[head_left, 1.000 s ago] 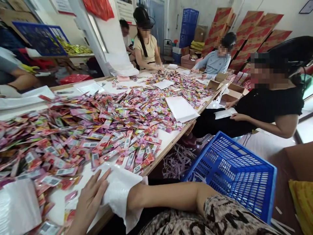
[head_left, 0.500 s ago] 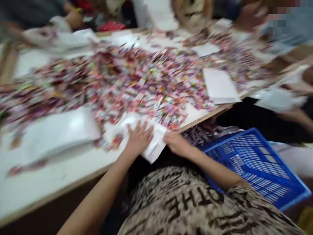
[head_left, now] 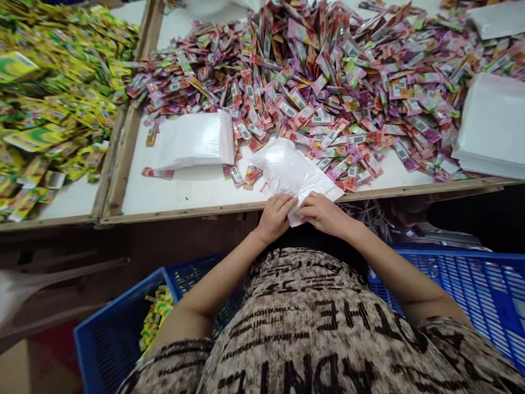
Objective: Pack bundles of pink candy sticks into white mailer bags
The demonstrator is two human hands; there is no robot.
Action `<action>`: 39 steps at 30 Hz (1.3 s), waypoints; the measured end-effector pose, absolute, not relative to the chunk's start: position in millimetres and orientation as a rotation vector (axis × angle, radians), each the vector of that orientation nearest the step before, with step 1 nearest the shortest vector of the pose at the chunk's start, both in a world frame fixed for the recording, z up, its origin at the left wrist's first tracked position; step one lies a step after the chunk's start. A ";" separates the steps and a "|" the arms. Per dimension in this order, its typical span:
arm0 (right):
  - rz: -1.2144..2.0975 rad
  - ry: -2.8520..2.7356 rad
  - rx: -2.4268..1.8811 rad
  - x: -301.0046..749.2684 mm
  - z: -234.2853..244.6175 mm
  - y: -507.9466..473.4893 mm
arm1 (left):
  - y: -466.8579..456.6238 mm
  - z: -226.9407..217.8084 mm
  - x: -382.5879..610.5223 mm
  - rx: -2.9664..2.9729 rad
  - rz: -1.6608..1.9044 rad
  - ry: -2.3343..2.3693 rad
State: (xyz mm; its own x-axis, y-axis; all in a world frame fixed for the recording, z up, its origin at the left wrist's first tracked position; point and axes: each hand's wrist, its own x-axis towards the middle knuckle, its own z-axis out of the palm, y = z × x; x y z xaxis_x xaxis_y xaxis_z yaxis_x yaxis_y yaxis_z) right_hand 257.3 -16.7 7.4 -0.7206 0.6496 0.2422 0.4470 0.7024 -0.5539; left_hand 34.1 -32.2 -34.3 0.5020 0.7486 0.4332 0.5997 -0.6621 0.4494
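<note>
A shiny white plastic mailer bag (head_left: pixel 293 167) lies across the table's front edge, its near end hanging slightly over. My left hand (head_left: pixel 276 218) grips that near end with bent fingers. Close beside it, my right hand (head_left: pixel 324 214) pinches the same end; the fingertips of both hands almost meet. A plumper white mailer bag (head_left: pixel 192 141) rests on the table to the left. Small pink and purple sachets (head_left: pixel 328 123) are heaped just beyond the bag in my hands, and a few lie loose to its left.
A stack of flat white mailers (head_left: pixel 492 128) sits at the right. Beyond a wooden divider (head_left: pixel 127 137) on the left is a heap of yellow-green packets (head_left: pixel 65 93). Below the table stand a blue crate (head_left: pixel 118 317) holding yellow packets and another blue crate (head_left: pixel 471 279).
The view has swung left and sharpened. My left hand, spread flat on the bag before, is now closed at its near end, and my right hand is closer to it.
</note>
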 end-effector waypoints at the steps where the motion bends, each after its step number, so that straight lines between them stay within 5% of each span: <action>1: 0.684 -2.469 -0.810 249.7 4.9 -18.3 | -33.1 -34.8 39.0 2.428 0.976 1.206; 12: 1.069 -1.478 -0.915 304.3 59.6 -76.5 | -50.8 -27.3 14.1 2.493 1.156 1.055; 16: 0.696 -1.031 -1.334 397.3 5.9 -99.0 | -56.9 -25.0 -1.3 2.554 1.110 1.021; 21: 0.760 -1.460 -2.034 430.0 -71.8 -103.2 | -50.0 -20.5 0.0 2.538 1.048 0.847; 25: 0.658 -1.468 -1.664 376.2 -33.3 -78.1 | -45.2 -17.1 0.0 2.524 0.988 0.829; 29: 1.498 -1.481 -0.961 305.3 16.3 -15.7 | -46.0 -13.3 -3.0 2.498 0.992 0.863; 33: 2.065 -1.510 -0.853 277.9 24.6 34.9 | -45.1 -10.6 -4.5 2.352 1.053 0.955; 39: 1.878 -1.666 -0.925 287.7 20.3 27.4 | -48.3 -5.8 0.4 1.736 1.128 1.449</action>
